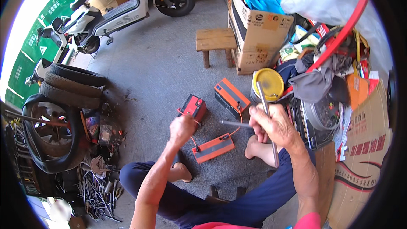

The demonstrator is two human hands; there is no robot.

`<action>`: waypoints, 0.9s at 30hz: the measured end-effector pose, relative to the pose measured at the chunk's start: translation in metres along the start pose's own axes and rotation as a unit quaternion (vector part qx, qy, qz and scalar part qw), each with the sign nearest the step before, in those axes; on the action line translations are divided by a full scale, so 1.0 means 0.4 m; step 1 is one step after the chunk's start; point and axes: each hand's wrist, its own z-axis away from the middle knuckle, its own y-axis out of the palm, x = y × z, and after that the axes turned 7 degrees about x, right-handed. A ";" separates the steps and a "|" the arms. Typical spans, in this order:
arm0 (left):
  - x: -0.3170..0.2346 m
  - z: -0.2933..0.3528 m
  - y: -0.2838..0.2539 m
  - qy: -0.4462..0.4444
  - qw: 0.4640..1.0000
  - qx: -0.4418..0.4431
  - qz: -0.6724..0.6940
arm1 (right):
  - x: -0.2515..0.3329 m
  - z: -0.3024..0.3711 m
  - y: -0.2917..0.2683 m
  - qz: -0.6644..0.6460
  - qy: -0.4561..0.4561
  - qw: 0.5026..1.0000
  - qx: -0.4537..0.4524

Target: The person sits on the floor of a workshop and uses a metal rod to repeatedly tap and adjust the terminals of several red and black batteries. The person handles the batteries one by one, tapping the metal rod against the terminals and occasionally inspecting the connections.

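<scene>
My right hand (pixel 273 125) is closed around a metal T-handle wrench (pixel 262 95). Its long crossbar runs through the fist, and its thinner shaft points left toward the batteries. My left hand (pixel 183 129) is closed at the near left side of a red and black battery (pixel 196 107). An orange wire (pixel 193 140) seems to pass through its fingers, though the grip is partly hidden. Two orange batteries with dark stripes lie close by: one upper battery (pixel 232 95) and one lower battery (pixel 214 147). Another orange wire (pixel 241 121) links these two.
A yellow-lidded bucket (pixel 269 84), a wooden stool (pixel 215 40) and a tall cardboard box (pixel 258 38) stand ahead on the right. Stacked tyres (pixel 70 87) and scattered tools (pixel 97 191) are at left. A white electric scooter (pixel 114 21) is parked beyond. My knees frame the batteries.
</scene>
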 end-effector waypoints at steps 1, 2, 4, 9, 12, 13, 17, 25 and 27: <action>0.024 -0.009 0.004 -0.028 0.998 -0.038 0.046 | -0.011 -0.001 -0.006 -0.005 -0.017 1.000 -0.016; 0.083 -0.014 0.021 -0.025 0.995 -0.067 0.070 | -0.019 -0.007 -0.002 -0.010 -0.039 0.999 -0.027; 0.155 -0.033 0.054 -0.143 0.953 0.002 0.266 | -0.024 -0.011 0.013 0.011 -0.051 0.998 -0.037; 0.141 -0.037 0.138 -0.218 0.810 0.018 0.544 | -0.053 -0.021 0.031 -0.001 -0.053 0.997 -0.065; 0.126 -0.058 0.163 -0.201 0.807 0.006 0.555 | -0.050 -0.020 0.031 -0.010 -0.046 0.997 -0.061; 0.115 -0.072 0.169 -0.225 0.809 -0.011 0.543 | -0.050 -0.019 0.033 -0.002 -0.050 0.997 -0.062; 0.036 -0.094 0.151 -0.276 0.894 -0.049 0.348 | -0.064 -0.019 0.029 0.025 -0.063 0.996 -0.063; 0.036 -0.121 0.147 -0.320 0.892 -0.013 0.321 | -0.053 -0.018 0.023 0.055 -0.070 0.995 -0.054; 0.037 -0.133 0.149 -0.323 0.895 0.001 0.308 | -0.054 -0.018 0.018 0.063 -0.078 0.994 -0.054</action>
